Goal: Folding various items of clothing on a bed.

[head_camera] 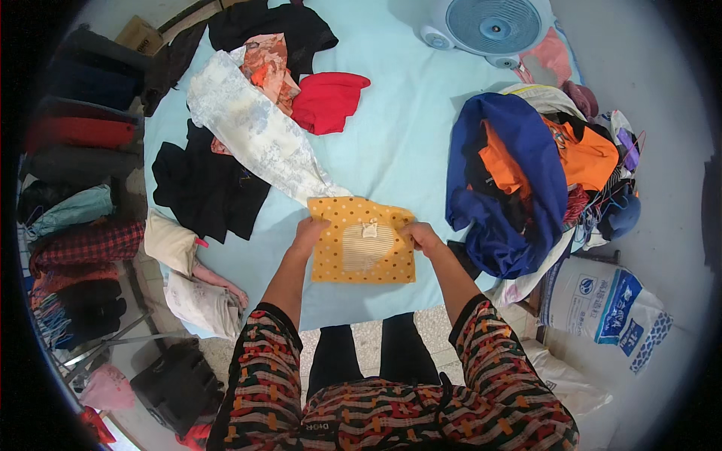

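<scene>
Between my two hands is a yellow polka-dot cloth item (327, 265) with a striped patch and a small pale bow in its middle. My left hand (310, 232) grips its left edge, and my right hand (422, 235) grips the upper right edge. It looks flat and roughly square, in front of me at the near side of the bed. The narrow end of a white and grey-blue patterned garment (254, 127) reaches its top edge. Both hands' fingertips are partly hidden by the cloth.
A light blue sheet (395, 135) covers the bed. Black garments (208, 189), a red cloth (330, 101) and an orange floral cloth (268, 65) lie left. At right sits a heap with a blue garment (507, 146) and an orange one (586, 152). A fan (491, 25) stands far right.
</scene>
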A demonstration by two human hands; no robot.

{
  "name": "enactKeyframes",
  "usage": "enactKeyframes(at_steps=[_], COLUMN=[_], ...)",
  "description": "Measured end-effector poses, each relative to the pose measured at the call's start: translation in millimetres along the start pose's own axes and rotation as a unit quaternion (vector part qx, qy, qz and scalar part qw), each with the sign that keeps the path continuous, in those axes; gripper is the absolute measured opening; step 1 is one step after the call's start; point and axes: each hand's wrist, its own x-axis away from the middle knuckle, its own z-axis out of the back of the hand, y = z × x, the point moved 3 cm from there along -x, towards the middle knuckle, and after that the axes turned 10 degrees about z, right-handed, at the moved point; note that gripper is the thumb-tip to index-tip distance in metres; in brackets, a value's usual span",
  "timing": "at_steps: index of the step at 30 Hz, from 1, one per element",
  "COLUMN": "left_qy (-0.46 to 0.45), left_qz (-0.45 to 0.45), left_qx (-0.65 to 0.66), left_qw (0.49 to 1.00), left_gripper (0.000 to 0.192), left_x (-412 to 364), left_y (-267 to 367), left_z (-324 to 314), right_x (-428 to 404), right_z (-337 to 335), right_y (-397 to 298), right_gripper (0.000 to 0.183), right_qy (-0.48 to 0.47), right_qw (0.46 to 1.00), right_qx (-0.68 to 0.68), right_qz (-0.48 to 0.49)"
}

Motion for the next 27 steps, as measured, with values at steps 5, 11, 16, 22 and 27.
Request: enactKeyframes(at_steps=[5, 11, 16, 22, 27], left_qy=[0.006, 0.035, -0.081, -0.171, -0.11], left_qz=[-0.06, 0.009, -0.051, -0.002, -0.109], left_qx=[0.147, 0.268, 0.29, 0.108, -0.06], left_qw=[0.987, 0.963, 0.952, 0.979, 0.986], left_gripper=[0.033, 0.047, 0.045, 0.039, 0.044], left_x=[11, 21, 36, 31, 74], left_y=[4, -7, 4, 3, 27], left_z=[7, 5, 4, 5, 13], right_x=[26, 34, 47, 34, 75], right_z=[-9, -1, 13, 1, -1], right_y=[-17, -5, -6, 0, -23], right_gripper=[0.014, 0.03, 0.029, 0.033, 0.042], right_qy=[0.05, 0.022, -0.087, -0.115, -0.054], right_qw=[0.969, 0.935, 0.909, 0.967, 0.966], right_qx=[-0.143, -0.323, -0.37, -0.103, -0.06], right_qz=[0.195, 0.146, 0.169, 0.202, 0.248])
